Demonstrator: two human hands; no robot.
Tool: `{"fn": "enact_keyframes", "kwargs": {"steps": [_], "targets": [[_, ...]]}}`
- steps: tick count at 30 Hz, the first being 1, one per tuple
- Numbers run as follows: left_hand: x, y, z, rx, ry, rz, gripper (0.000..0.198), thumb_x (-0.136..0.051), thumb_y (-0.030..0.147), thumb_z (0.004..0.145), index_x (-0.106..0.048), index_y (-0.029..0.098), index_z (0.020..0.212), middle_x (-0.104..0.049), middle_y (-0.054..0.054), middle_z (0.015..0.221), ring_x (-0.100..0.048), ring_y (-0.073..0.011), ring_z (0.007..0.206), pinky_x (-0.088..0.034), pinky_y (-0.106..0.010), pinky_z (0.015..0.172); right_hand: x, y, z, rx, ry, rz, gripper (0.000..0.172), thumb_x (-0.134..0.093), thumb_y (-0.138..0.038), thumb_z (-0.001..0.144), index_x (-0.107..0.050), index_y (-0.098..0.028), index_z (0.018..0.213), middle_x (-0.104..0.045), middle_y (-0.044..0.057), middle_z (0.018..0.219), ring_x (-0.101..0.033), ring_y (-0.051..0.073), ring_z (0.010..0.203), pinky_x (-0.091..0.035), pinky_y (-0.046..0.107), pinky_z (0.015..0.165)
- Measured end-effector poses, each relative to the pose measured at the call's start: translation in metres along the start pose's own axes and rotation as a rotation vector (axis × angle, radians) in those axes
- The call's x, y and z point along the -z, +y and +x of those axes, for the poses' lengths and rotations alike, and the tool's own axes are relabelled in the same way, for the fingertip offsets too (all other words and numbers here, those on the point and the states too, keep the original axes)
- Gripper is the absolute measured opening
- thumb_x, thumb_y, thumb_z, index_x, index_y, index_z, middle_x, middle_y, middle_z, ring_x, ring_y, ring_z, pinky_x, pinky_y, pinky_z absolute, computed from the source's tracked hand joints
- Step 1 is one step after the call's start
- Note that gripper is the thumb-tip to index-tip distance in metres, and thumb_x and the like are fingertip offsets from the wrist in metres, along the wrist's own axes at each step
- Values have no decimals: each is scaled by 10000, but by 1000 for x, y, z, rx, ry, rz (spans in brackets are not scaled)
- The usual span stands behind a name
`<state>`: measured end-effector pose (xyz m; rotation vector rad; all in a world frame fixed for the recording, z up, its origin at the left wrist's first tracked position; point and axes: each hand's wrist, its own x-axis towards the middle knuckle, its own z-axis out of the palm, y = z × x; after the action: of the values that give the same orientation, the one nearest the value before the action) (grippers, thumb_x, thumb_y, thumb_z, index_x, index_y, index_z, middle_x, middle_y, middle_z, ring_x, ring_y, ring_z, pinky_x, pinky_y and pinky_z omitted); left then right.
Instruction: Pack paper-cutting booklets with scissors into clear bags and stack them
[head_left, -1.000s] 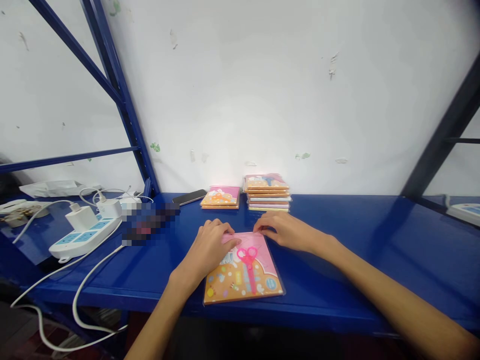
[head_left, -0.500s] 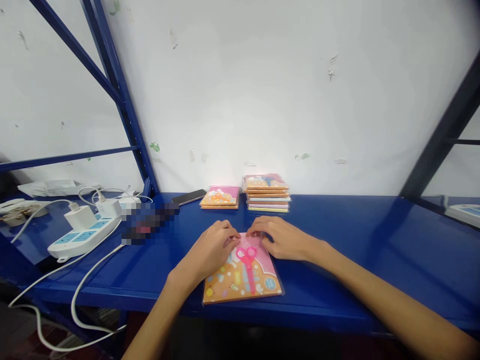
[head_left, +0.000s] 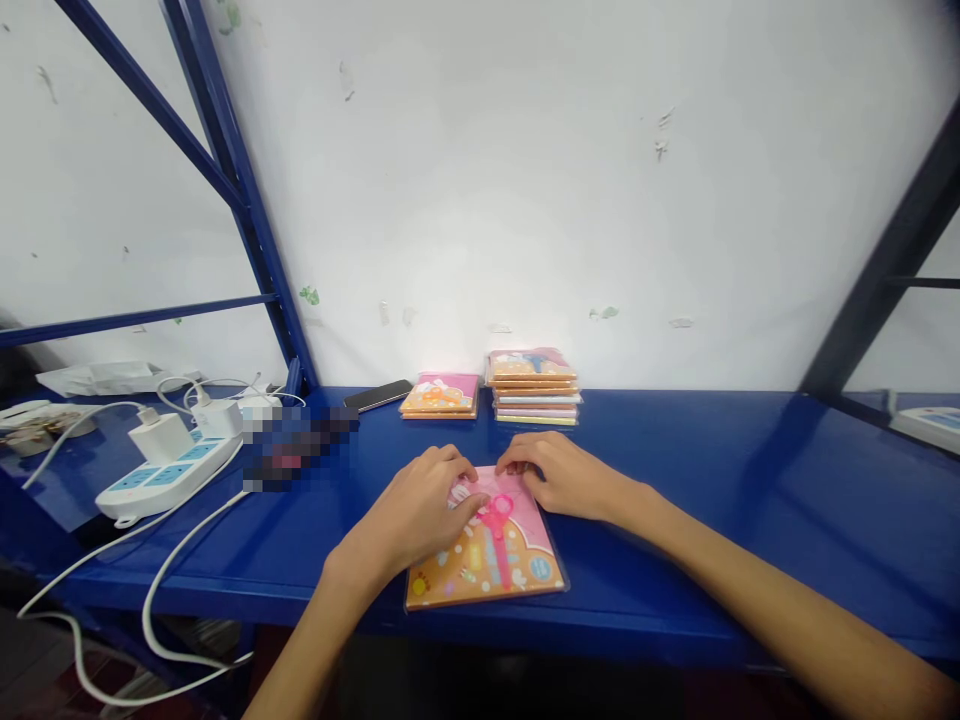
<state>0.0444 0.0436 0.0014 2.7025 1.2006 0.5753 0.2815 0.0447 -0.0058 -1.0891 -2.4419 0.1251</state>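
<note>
A flat pink and orange picture packet in a clear plastic sleeve (head_left: 487, 565) lies near the front of the blue shelf, with pink toy scissors (head_left: 495, 530) printed or fastened on its cover. My left hand (head_left: 411, 520) lies over the packet's upper left part, fingers curled onto it. My right hand (head_left: 559, 478) grips the upper right edge, its fingertips close to those of my left hand. The packet's top edge is hidden beneath my fingers.
Behind the hands are a stack of similar packets (head_left: 534, 387) and a lower pile (head_left: 440, 395), with a black phone (head_left: 378, 395) to their left. Further left are a pixelated patch (head_left: 300, 447), a white power strip (head_left: 166, 478) with chargers, and loose white cables (head_left: 180, 560).
My left hand has slid down and right onto the packet's cover, while my right hand has shifted slightly. The packet has stayed in nearly the same place.
</note>
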Motion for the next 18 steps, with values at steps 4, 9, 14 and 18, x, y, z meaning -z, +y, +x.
{"fn": "enact_keyframes", "kwargs": {"steps": [4,9,14,18], "targets": [[-1,7,-1,-35,0,39,319,-558,443,954,-682,202,1121,-675,-74,1144,-609,-273,1060,-448,-380,942,-3,1,0,62,-2,40,532,-443,22,768,-746,-168,1162,-749,78,1120,-676,214,1026,-489,322,941],[4,11,-5,19,-4,104,337,-545,459,952,-684,206,1125,-676,-71,1125,-623,-283,1057,-470,-406,919,-5,1,0,28,11,-14,490,-441,18,772,-760,-149,1105,-764,88,1076,-687,226,996,-499,330,907],[12,7,-8,101,-17,187,347,-566,482,930,-699,189,1061,-690,-89,1079,-647,-307,1014,-486,-433,884,-6,0,0,9,15,-15,500,-448,33,736,-767,-145,1076,-774,82,1068,-694,219,995,-493,311,911],[7,11,-6,4,-14,118,341,-543,431,949,-660,203,1174,-673,-72,1146,-617,-288,1082,-476,-424,944,-8,-1,2,42,4,-52,524,-457,31,740,-752,-145,1137,-764,98,1110,-685,233,1036,-485,314,920]]}}
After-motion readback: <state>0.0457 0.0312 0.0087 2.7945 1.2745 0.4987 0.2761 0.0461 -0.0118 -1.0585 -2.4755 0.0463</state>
